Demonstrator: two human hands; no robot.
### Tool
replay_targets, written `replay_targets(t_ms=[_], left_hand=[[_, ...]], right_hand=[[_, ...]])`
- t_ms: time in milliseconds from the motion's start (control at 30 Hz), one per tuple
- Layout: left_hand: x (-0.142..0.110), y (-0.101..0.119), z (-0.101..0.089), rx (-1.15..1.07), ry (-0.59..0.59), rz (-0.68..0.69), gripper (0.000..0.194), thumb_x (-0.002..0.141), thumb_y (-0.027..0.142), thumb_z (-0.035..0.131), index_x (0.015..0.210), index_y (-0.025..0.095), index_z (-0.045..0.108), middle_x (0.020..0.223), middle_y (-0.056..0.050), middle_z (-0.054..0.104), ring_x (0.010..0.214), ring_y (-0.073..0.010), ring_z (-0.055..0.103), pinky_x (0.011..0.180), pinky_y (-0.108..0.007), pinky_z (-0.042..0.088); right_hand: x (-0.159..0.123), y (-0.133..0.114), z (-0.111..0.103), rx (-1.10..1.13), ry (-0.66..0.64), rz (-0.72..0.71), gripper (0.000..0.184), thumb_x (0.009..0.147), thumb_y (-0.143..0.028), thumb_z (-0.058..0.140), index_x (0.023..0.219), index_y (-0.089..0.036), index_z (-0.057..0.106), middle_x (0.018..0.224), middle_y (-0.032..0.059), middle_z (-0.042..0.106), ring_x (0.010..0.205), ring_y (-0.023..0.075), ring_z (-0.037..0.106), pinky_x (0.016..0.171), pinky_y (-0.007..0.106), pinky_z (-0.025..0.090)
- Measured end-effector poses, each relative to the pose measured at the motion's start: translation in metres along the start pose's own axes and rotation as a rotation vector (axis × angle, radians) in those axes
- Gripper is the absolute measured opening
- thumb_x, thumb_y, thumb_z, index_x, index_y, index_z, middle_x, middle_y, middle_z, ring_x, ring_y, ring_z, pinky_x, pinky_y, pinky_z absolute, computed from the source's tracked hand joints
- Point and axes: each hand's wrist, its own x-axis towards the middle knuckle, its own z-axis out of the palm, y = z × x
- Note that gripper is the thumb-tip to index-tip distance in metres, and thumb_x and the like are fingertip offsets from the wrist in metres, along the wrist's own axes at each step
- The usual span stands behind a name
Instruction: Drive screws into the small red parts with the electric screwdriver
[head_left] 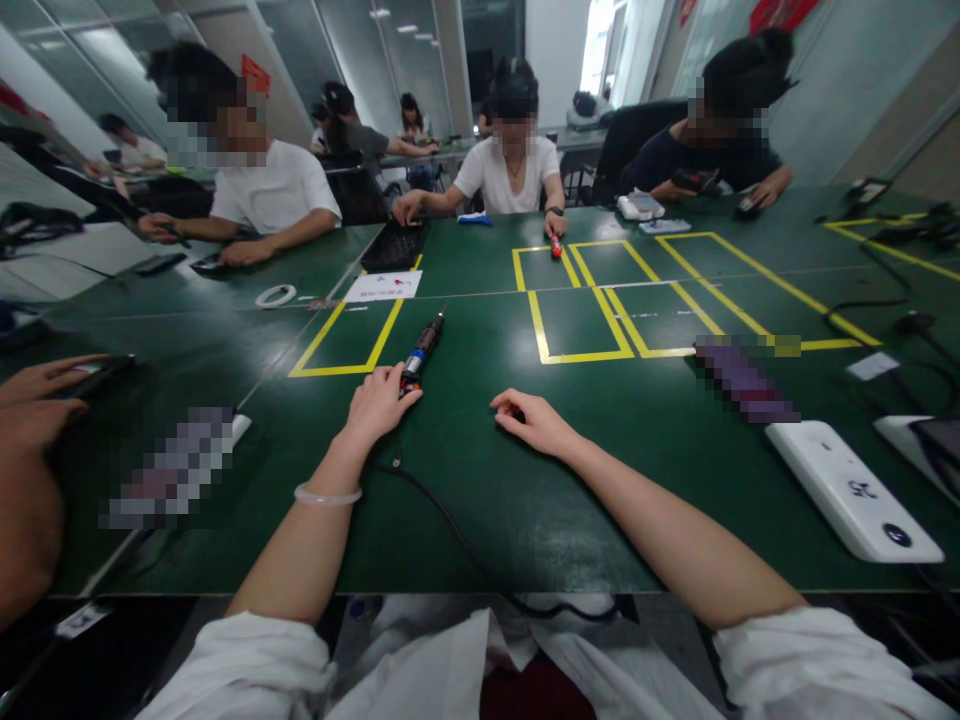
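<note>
as left hand [377, 402] grips screwdriver [424, 346], right hand [534, 420] rests.

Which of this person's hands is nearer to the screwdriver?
Left. The left hand is on the near end of the screwdriver; the right hand is off to its right, not touching it.

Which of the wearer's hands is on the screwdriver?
The left hand, wearing the bracelet, touches the screwdriver; the right hand, bare-wristed, is apart from it.
</note>
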Motion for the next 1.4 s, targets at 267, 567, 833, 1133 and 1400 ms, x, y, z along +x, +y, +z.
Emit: replay_targets(t_ms=[267, 567, 833, 1133, 1400], left_hand=[[0.020, -0.082, 0.007, -0.021, -0.043, -0.207, 0.070, 0.088, 0.060, 0.037, 0.144, 0.018, 0.034, 0.139, -0.018, 0.041, 0.122, -0.0350, 0.046, 0.097, -0.044, 0.040], [0.020, -0.130, 0.003, -0.017, -0.037, -0.336, 0.067, 0.090, 0.060, 0.036, 0.142, 0.019, 0.036, 0.141, -0.020, 0.040, 0.123, -0.0397, 0.044, 0.092, -0.048, 0.042], [0.004, -0.118, 0.006, 0.025, 0.238, -0.379, 0.054, 0.089, 0.049, 0.045, 0.132, 0.017, 0.045, 0.129, -0.022, 0.048, 0.116, -0.0386, 0.048, 0.089, -0.048, 0.042], [0.000, -0.101, -0.001, -0.032, 0.244, -0.383, 0.032, 0.086, 0.038, 0.052, 0.108, 0.015, 0.052, 0.125, -0.021, 0.046, 0.116, -0.0382, 0.046, 0.091, -0.048, 0.040], [0.002, -0.100, 0.003, -0.019, 0.275, -0.409, 0.026, 0.084, 0.034, 0.054, 0.101, 0.015, 0.054, 0.121, -0.021, 0.049, 0.110, -0.0368, 0.048, 0.087, -0.047, 0.040]], right_hand=[[0.001, -0.001, 0.000, -0.012, -0.003, 0.005, 0.017, 0.088, -0.023, 0.055, 0.104, -0.019, 0.061, 0.088, 0.0036, 0.068, 0.079, 0.0155, 0.062, 0.076, 0.028, 0.047], [0.001, -0.003, -0.001, -0.025, -0.001, 0.002, 0.016, 0.087, -0.021, 0.056, 0.102, -0.018, 0.062, 0.089, 0.0043, 0.068, 0.079, 0.0157, 0.062, 0.076, 0.029, 0.048], [0.002, -0.002, 0.000, -0.032, -0.012, 0.004, 0.016, 0.087, -0.021, 0.056, 0.102, -0.018, 0.062, 0.088, 0.0043, 0.067, 0.078, 0.0159, 0.061, 0.075, 0.029, 0.047], [0.002, -0.002, 0.001, -0.055, -0.017, -0.013, 0.015, 0.088, -0.020, 0.056, 0.101, -0.018, 0.062, 0.086, 0.0041, 0.067, 0.078, 0.0154, 0.061, 0.075, 0.028, 0.046], [0.002, -0.003, 0.001, -0.055, -0.015, -0.018, 0.014, 0.087, -0.019, 0.056, 0.099, -0.017, 0.063, 0.086, 0.0045, 0.067, 0.078, 0.0155, 0.060, 0.074, 0.028, 0.046]])
